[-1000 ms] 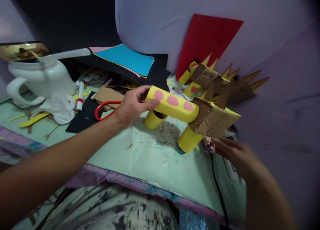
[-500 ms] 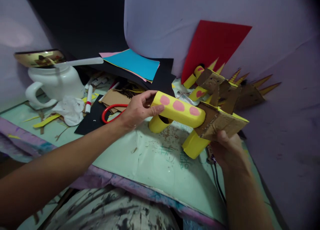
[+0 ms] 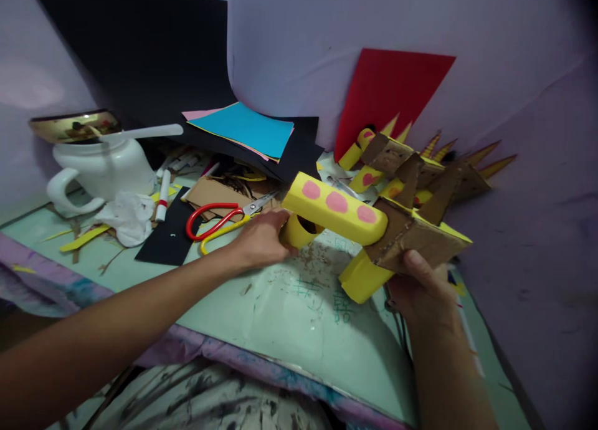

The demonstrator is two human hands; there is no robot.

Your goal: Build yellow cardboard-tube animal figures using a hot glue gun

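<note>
Above the table [image 3: 289,321], both hands [image 3: 343,268] touch yellow tubes.

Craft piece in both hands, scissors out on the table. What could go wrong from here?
Likeliest: the right hand grips the cardboard box while the left hand is at a yellow tube leg; uneven pressure might loosen a joint or dent the leg.
The scissors lie with their blades just beyond the left hand, so a slip could nick it.
The white handle jutting from the white jug might get knocked.
</note>
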